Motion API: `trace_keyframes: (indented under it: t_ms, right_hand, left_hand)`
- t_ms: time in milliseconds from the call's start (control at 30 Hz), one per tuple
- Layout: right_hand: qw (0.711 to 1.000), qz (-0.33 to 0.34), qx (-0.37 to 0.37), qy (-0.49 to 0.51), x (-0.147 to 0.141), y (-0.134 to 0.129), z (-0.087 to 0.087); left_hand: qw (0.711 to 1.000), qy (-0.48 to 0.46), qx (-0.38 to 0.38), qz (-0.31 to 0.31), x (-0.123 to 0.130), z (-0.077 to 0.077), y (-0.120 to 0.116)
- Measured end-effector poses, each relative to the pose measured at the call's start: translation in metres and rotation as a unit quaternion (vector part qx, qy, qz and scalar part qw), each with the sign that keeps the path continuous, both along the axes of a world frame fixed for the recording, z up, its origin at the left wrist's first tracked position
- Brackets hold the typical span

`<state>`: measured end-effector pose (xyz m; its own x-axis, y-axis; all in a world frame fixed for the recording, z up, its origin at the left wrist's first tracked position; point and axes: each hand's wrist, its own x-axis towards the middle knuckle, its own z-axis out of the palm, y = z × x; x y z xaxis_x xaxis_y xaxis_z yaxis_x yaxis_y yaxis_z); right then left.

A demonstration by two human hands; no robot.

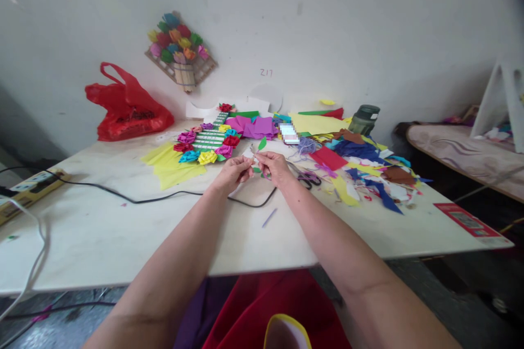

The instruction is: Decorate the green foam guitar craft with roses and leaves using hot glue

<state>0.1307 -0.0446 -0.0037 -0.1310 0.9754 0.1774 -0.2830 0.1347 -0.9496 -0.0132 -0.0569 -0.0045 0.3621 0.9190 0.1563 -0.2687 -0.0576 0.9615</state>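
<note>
My left hand and my right hand meet over the middle of the table, fingers pinched together. Between the fingertips is a small white piece, perhaps paper, held by the left hand. A green paper leaf sticks up just above my right fingertips; whether they grip it or another small part is hidden. More green bits show under the hands. Scissors with dark handles lie right of my right hand. A guitar-shaped craft edged with paper flowers lies beyond my left hand.
Colourful paper scraps heap at the right, near a dark bottle and a phone. A black cable crosses the table from a power strip. A red plastic bag stands back left. A thin purple stick lies in front.
</note>
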Motion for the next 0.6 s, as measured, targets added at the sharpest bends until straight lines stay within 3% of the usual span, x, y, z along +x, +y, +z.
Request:
trace_keyframes:
  t_ms: [267,600]
  right_hand:
    - [1.000,-0.001,0.029,-0.003,-0.0005,-0.0004,0.0002]
    - [0.999,-0.007,0.031,-0.013,-0.0005,0.0013,-0.0019]
  left_hand:
    - [1.000,-0.014,-0.023,0.009,-0.0013,0.0019,-0.0006]
    - [0.999,0.004,0.021,0.044,-0.0006,-0.0023,0.0009]
